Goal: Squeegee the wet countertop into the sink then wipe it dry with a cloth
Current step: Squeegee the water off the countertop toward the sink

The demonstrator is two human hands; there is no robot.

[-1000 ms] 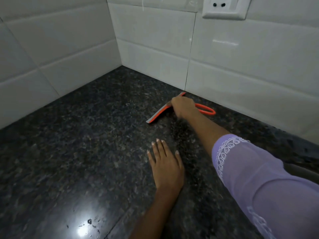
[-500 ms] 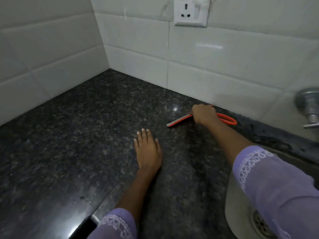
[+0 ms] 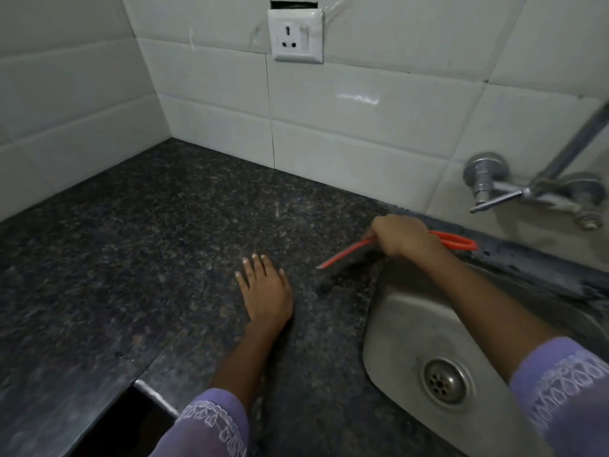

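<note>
Head view, squeegee [image 3: 349,253] dragged nearer sink [image 3: 395,328]

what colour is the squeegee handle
Orange-red, a looped handle on the squeegee, clearest in the head view, behind the right hand.

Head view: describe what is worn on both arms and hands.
Both arms wear light purple sleeves, pushed up so the forearms are bare. The left sleeve has a pale embroidered band of diamond-like shapes along its cuff; the right sleeve carries a similar pale lacework trim. The left hand and right hand are bare: no gloves, rings, bangles or watch show. The fingers have short, unpainted-looking nails.
</note>
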